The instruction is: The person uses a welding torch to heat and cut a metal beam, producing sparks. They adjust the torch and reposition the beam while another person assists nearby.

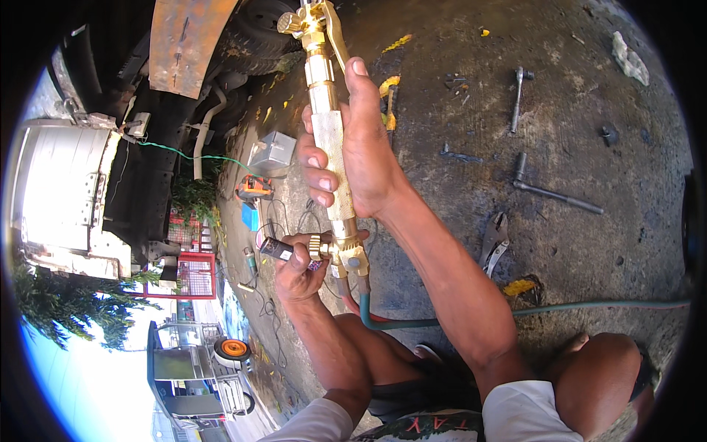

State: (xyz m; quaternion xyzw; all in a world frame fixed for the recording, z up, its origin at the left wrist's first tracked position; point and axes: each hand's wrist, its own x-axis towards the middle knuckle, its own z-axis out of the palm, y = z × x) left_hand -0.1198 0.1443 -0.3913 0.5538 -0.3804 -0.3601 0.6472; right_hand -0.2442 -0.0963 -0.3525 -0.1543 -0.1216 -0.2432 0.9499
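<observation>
A brass cutting torch (328, 140) stands nearly upright in front of me, its top cut off by the upper edge. My right hand (361, 147) is wrapped round its knurled handle, thumb stretched up along the side below the lever (335, 33). Lower down, my left hand (300, 271) is closed beside the valve knob (315, 247) at the torch's base. Between its thumb and fingers sits a small black block (276, 248) with a white label; its kind is unclear. Some left fingers are hidden behind the torch. A green hose (412, 323) and a red hose (378, 320) leave the base.
On the stained concrete to the right lie locking pliers (495, 239), a ratchet (518, 99), a long-handled socket wrench (558, 194) and a white rag (630, 59). A rusty plate (188, 48) hangs upper left by a vehicle. A grey box (273, 151) and an orange machine (255, 187) stand left.
</observation>
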